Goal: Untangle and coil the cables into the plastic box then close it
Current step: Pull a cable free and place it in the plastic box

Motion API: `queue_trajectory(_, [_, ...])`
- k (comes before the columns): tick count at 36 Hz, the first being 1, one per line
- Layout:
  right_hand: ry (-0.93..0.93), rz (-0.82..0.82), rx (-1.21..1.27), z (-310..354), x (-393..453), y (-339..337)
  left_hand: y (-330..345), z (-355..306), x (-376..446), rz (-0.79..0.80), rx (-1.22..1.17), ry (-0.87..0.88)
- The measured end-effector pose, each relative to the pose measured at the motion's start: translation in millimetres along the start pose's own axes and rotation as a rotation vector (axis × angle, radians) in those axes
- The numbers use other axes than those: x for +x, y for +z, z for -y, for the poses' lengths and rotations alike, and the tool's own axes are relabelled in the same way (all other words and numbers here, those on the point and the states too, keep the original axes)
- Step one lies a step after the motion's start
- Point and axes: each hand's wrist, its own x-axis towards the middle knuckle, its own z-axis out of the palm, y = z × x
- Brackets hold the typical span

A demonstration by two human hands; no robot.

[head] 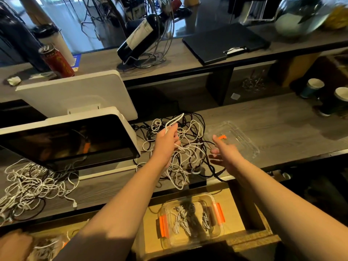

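Tangled white and black cables [186,147] piled mid-counter, near its front edge. Clear lid [237,140] right beside them. Open plastic box [190,221] with coiled cables sits on the lower shelf.

Wine bottle [140,35], red can [58,62], clipboard [225,43] on shelf.

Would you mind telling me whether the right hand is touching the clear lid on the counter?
Cannot tell. In the head view, the right hand reaches toward the clear lid, its thumb overlapping the orange clip.

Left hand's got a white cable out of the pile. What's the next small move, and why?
Probably draw the white cable up and away: the left hand grips it, but it still runs into the tangle. The open right hand beside the pile could hold it down.
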Motion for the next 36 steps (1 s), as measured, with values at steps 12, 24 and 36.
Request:
queue_trajectory(12, [-0.586, 0.089, -0.432, -26.7, -26.2, 34.0, 11.3, -8.2, -17.4, 0.075, -0.012, 0.012])
queue_trajectory(24, [-0.637, 0.151, -0.508, -22.8, -32.3, 20.3, 8.8, -16.4, -31.3, 0.016, 0.088, 0.05])
queue_trajectory(36, [-0.297, 0.032, -0.661, -26.7, -13.5, -8.0, 1.1, -6.2, -39.4, -0.086, 0.48, 0.066])
